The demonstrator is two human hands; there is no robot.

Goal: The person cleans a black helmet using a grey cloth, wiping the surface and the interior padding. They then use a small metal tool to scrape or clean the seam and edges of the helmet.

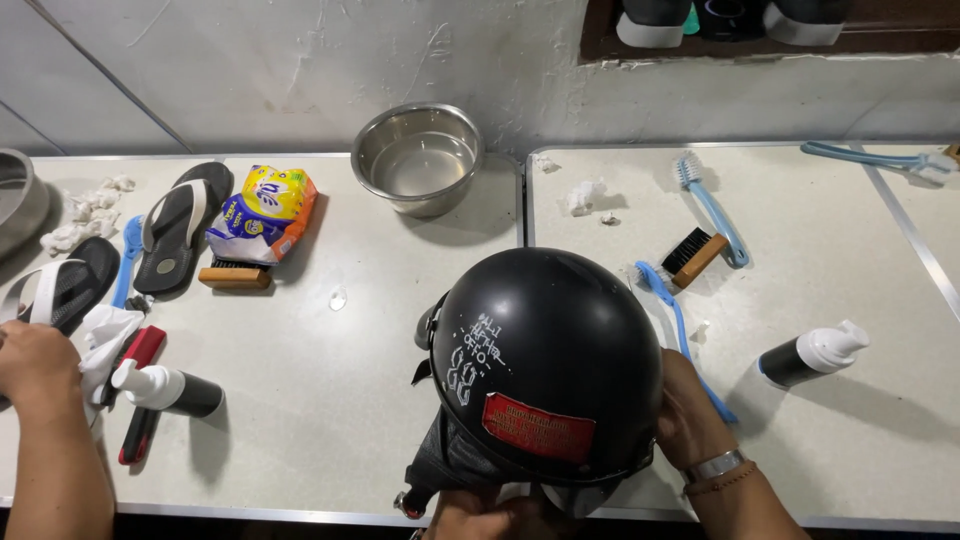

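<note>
Black helmet (545, 365) sits gripped between the right hand (685, 405) and left hand (490, 515) on the counter (330, 400), brushes beside the right hand untouched

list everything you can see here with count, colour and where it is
helmet: 1, black with red sticker, front centre, held
steel bowl: 1, silver, back centre by wall
flip-flops: 2, black and white, back left
wipes packet: 1, yellow, orange and blue, beside flip-flops
wooden brushes: 2, one right, one under packet
long-handled brushes: 4, blue, three right, one left
foam bottles: 2, black with white pumps, left and right
red brush: 1, front left
tissue scraps: several, white, scattered
tables: 2, pale grey
other person's hand: 1, far left
hands: right hand on helmet side, left hand at lower edge
</note>
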